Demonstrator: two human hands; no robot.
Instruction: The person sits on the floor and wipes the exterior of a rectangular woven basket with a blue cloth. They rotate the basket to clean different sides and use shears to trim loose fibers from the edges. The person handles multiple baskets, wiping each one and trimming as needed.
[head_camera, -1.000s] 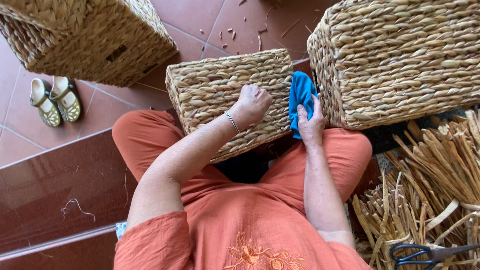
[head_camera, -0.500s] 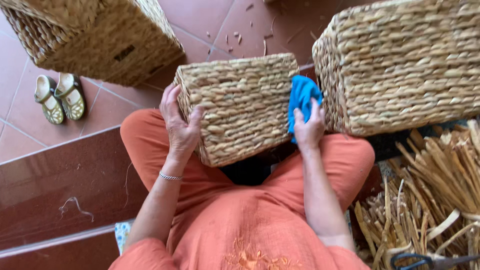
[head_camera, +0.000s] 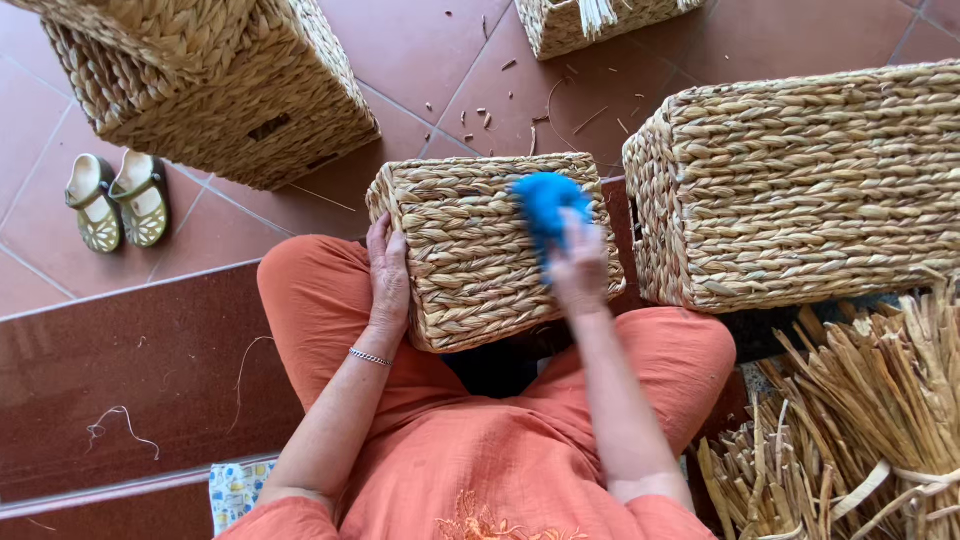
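One hand only steadies our small woven basket (head_camera: 490, 245) on the lap, left hand (head_camera: 388, 280) flat-open at its side, right hand (head_camera: 578, 265) closed on the blue cloth (head_camera: 545, 205); hard rubbing could tip it onto the floor.

The person sits with both knees spread, both bare forearms reaching forward from short orange sleeves. The left hand (head_camera: 388, 275) lies flat, palm inward, fingers together and pointing away from the body, pressed along the side of what rests on the lap; a thin silver chain bracelet (head_camera: 370, 357) circles its wrist. The left arm is bent slightly at the elbow. The right hand (head_camera: 578, 265) is raised in front of the body, blurred with motion, its fingers closed around a bright blue cloth (head_camera: 545, 200). The right forearm runs straight and extended.
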